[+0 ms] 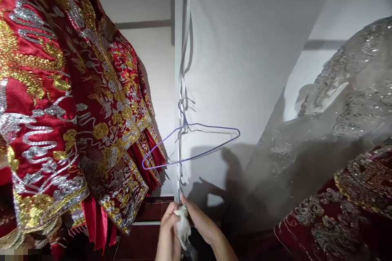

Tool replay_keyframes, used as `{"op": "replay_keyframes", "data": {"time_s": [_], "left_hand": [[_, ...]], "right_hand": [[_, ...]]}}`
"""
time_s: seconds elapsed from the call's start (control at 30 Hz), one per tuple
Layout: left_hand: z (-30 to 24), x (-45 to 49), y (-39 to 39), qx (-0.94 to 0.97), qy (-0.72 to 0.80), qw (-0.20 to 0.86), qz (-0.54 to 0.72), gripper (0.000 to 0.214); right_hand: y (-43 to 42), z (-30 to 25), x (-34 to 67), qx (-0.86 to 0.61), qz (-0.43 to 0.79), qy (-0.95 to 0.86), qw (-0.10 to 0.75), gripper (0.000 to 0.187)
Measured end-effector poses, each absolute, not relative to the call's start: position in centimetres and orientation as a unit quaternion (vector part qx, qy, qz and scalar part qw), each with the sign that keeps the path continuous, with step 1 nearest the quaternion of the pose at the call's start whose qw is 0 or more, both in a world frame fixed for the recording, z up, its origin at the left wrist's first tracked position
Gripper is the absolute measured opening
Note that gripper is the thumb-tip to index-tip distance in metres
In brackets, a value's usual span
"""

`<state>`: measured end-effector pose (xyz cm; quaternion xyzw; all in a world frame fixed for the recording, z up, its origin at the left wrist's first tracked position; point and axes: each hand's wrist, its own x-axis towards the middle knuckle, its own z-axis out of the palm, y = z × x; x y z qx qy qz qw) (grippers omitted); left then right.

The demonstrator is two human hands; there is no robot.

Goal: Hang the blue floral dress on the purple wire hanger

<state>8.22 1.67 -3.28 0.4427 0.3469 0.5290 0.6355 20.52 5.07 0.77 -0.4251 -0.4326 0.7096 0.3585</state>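
Note:
My left hand point(168, 232) and my right hand point(200, 222) meet low in the middle of the head view, both closed on a small white bundle of cloth point(183, 226). The right forefinger reaches up to a thin white cord point(180, 163) that runs down the wall corner. A purple wire hanger point(196, 140) hangs empty on that cord just above my hands.
A red garment with gold and silver embroidery point(67, 106) hangs at the left. A sheer beaded white dress point(343, 110) and another red embroidered garment point(346, 216) fill the right. White walls point(245, 49) stand behind, with dark red panelling point(147, 228) below.

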Motion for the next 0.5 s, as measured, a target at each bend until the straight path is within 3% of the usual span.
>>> {"op": "replay_keyframes", "data": {"time_s": [0.1,0.17,0.3,0.37,0.43,0.5], "left_hand": [[-1.8,10.0,0.3,0.464,0.347,0.6,0.552,0.034],[-0.2,9.8,-0.8,0.54,0.373,0.535,0.532,0.027],[4.1,6.8,-2.5,0.71,0.367,0.344,0.494,0.031],[6.5,4.5,-2.1,0.722,0.344,0.303,0.519,0.029],[8.5,2.6,-1.0,0.678,0.395,0.304,0.54,0.035],[9.3,1.4,0.3,0.7,0.406,0.352,0.47,0.041]], "right_hand": [[4.1,3.1,20.8,-0.355,0.767,-0.394,0.362,0.058],[3.8,4.1,21.5,-0.315,0.797,-0.379,0.349,0.056],[3.7,5.4,22.0,-0.312,0.748,-0.37,0.454,0.051],[3.6,6.8,21.8,-0.3,0.727,-0.383,0.484,0.047],[3.4,9.1,21.8,-0.28,0.724,-0.447,0.444,0.032],[3.1,11.8,22.0,-0.256,0.694,-0.568,0.359,0.019]]}}
